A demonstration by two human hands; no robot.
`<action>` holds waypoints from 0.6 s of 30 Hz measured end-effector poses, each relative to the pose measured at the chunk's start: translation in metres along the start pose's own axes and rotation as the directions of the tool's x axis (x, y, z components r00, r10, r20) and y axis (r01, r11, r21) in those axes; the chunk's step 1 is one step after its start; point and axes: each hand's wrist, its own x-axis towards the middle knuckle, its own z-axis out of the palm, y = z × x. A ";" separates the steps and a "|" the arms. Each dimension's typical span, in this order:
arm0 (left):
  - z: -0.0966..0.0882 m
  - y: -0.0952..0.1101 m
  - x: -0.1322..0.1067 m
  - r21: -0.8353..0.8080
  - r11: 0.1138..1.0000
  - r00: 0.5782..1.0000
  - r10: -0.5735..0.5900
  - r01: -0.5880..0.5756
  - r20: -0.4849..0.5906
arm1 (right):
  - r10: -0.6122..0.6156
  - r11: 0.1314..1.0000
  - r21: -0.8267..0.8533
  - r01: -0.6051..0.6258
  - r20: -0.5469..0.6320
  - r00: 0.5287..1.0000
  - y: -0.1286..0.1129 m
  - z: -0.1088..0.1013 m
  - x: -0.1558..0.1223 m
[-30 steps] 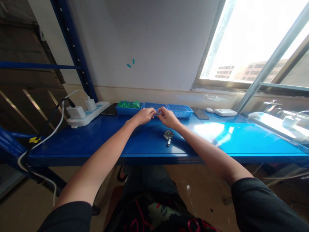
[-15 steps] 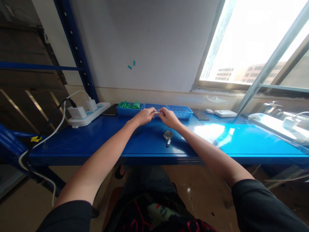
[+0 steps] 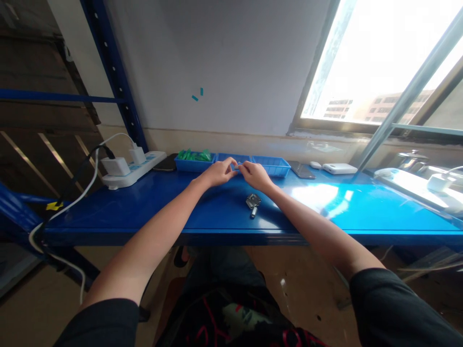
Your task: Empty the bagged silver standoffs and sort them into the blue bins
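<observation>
My left hand (image 3: 219, 173) and my right hand (image 3: 256, 176) meet fingertip to fingertip above the desk, in front of the middle blue bin (image 3: 234, 157). Both are pinched around a small, thin, light-coloured piece (image 3: 237, 167), too small to name. The left thumb and forefinger form a loop; the right fingers are bunched together. Nearer the front edge lies a cluster of small grey metal parts (image 3: 252, 200), with a short silvery cylinder (image 3: 253, 212) beside it.
A blue bin of green packets (image 3: 193, 166) stands left of the middle bin, another blue bin (image 3: 278, 170) right. White power strips (image 3: 135, 171) lie at both ends of the blue desk (image 3: 144, 207). A dark phone (image 3: 303, 169) and white power bank (image 3: 339, 168) lie right.
The fingers have shifted slightly: the left thumb and forefinger now make a wider loop at the small piece. The metal parts stay put; the view has tilted a little.
</observation>
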 end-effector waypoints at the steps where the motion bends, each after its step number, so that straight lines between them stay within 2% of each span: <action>1: 0.000 0.000 0.000 -0.004 1.000 1.000 0.004 -0.004 -0.002 | 0.000 1.000 -0.004 0.000 0.003 1.000 0.000 0.000 0.000; 10: 0.000 -0.002 0.001 0.013 1.000 1.000 0.013 -0.013 0.014 | -0.058 0.989 0.140 0.056 0.008 0.998 0.000 0.003 -0.002; 18: 0.001 -0.003 0.000 0.022 1.000 0.998 -0.006 0.004 0.063 | -0.031 0.999 0.042 0.029 0.059 0.998 0.003 0.005 -0.001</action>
